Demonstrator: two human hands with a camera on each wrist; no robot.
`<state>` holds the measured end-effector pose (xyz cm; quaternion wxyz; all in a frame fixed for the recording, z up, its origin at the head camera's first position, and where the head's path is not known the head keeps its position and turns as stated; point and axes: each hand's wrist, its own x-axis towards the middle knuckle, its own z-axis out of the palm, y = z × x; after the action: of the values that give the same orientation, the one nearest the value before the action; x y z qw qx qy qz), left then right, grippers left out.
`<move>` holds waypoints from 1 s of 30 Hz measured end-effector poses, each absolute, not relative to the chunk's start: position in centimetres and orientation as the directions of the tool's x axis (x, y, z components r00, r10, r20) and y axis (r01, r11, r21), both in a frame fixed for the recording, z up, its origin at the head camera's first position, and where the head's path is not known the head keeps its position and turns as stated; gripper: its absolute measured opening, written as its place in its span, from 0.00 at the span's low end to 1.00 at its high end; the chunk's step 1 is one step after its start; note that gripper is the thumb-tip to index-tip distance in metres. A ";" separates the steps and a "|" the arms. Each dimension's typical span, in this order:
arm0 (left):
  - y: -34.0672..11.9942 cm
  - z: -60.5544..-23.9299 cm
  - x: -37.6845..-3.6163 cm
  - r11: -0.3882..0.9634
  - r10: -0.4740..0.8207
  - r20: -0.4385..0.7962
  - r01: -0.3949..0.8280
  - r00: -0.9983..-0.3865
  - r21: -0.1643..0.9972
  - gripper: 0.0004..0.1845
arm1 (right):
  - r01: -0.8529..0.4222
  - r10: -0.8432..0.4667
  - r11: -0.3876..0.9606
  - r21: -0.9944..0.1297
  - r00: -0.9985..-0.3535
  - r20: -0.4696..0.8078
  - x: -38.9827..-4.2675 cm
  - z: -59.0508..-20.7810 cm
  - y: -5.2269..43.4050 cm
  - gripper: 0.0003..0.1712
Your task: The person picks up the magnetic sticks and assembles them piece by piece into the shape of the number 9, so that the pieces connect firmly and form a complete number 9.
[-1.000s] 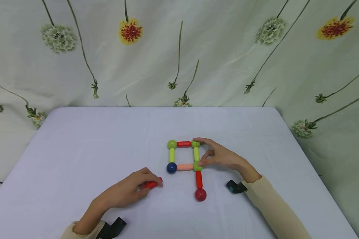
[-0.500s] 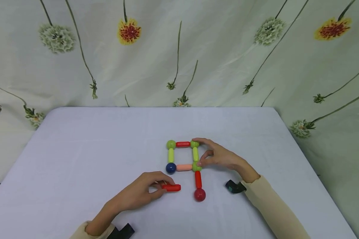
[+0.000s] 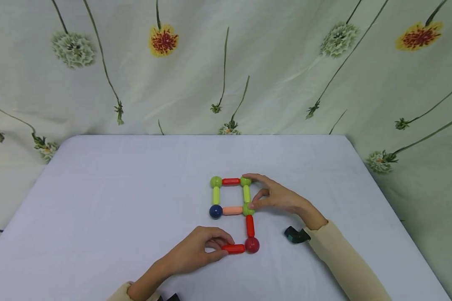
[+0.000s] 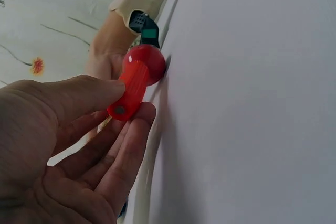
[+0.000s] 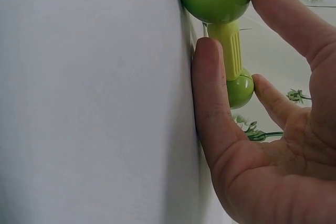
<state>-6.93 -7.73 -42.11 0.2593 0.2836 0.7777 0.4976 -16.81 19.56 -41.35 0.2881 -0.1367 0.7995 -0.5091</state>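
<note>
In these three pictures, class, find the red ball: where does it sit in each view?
Head view: red ball, low centre, below the square frame, touching the red rod that the left hand pinches.
Left wrist view: red ball, upper left, at the rod's far end.
Right wrist view: not in it.
Shared landmark: the white table.

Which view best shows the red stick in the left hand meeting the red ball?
The left wrist view: the red stick, pinched by the left hand, butts against the red ball. The head view shows both small; the right wrist view shows neither.
</note>
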 end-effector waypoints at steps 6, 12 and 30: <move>-7.4 -42.2 -6.8 0.369 0.686 -0.142 0.174 -0.713 0.913 0.12 | 0.075 -0.513 0.443 -0.893 -0.796 -0.321 -16.8 -41.4 19.4 0.46; -7.0 -42.1 -6.7 0.377 0.684 -0.128 0.198 -0.718 0.905 0.12 | 0.082 -0.508 0.444 -0.892 -0.798 -0.326 -16.9 -41.3 19.4 0.47; -7.1 -42.1 -6.8 0.409 0.664 -0.145 0.194 -0.734 0.892 0.12 | 0.068 -0.526 0.436 -0.897 -0.790 -0.315 -17.1 -41.6 19.3 0.46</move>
<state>-6.83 -7.13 -42.12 0.2480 0.2675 0.8019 0.4731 -17.12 19.30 -41.59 0.2903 -0.1439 0.7960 -0.5113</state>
